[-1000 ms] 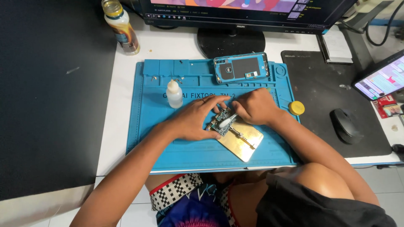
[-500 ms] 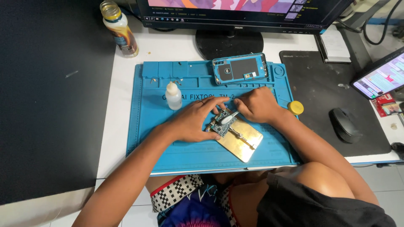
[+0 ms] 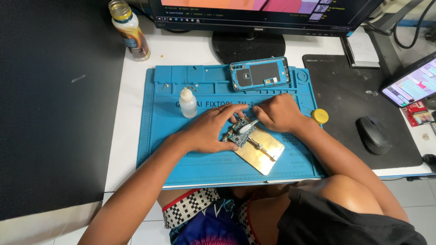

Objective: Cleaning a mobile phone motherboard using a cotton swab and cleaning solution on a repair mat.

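Left hand [image 3: 210, 130] flat, fingers spread, steadies circuit board [image 3: 239, 134] on brass holder plate [image 3: 261, 152] at blue mat [image 3: 172, 149] centre; right hand [image 3: 277, 113] pinches pale swab-like tool [image 3: 247, 126] onto board.

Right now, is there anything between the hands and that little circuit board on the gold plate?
Nothing visible. The left hand rests against the circuit board on the gold holder plate, and the right hand brings a pale-tipped tool down onto it. The small white bottle stands off to the side.

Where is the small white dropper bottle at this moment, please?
In the head view, the white dropper bottle stands upright on the blue mat, left of centre, just beyond the left hand.
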